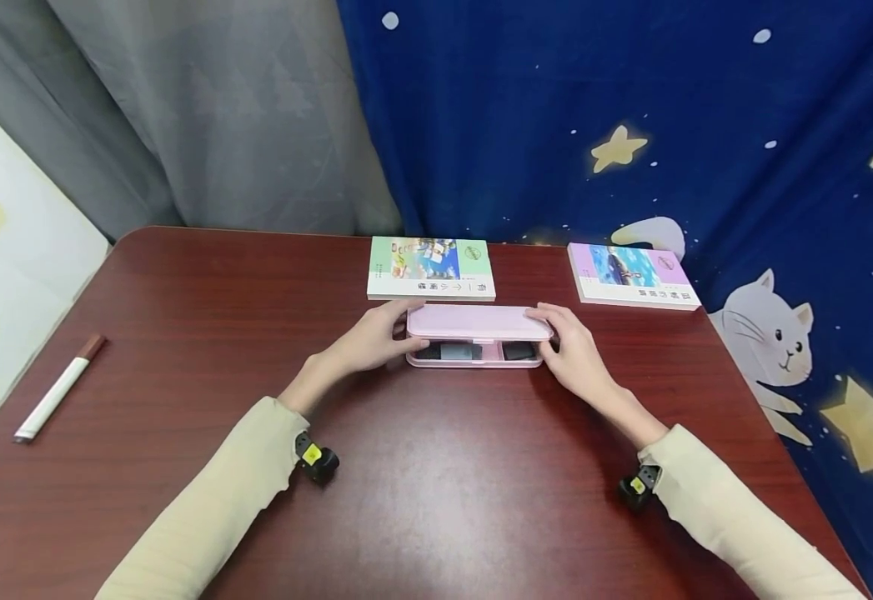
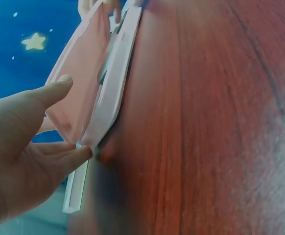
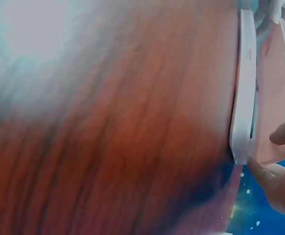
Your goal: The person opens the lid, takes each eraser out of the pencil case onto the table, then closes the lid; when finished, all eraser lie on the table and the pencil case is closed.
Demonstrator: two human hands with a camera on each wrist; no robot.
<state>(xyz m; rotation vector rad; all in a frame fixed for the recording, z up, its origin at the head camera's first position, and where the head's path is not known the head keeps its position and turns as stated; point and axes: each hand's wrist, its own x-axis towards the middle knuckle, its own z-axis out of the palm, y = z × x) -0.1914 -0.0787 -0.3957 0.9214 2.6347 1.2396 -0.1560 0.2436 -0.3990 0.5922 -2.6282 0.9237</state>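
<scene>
A pink pencil case (image 1: 474,322) lies lengthwise on the table, its hinged lid partly raised. Through the front gap a grey item (image 1: 457,352) and a black item (image 1: 519,351) show; their kind is unclear. My left hand (image 1: 371,337) grips the case's left end. In the left wrist view its thumb lies against the lid's inner face, and fingers touch the hinge corner. At the opposite end my right hand (image 1: 574,354) grips the case likewise. The right wrist view shows that thumb at the lid's inside and a finger by the case's (image 3: 244,98) corner.
Behind the case lies a green-covered book (image 1: 432,268); a purple-covered one (image 1: 634,277) is at the back right. A white marker with a brown cap (image 1: 61,387) rests on the dark red table (image 1: 436,500) at the left. Curtains (image 1: 481,108) hang behind.
</scene>
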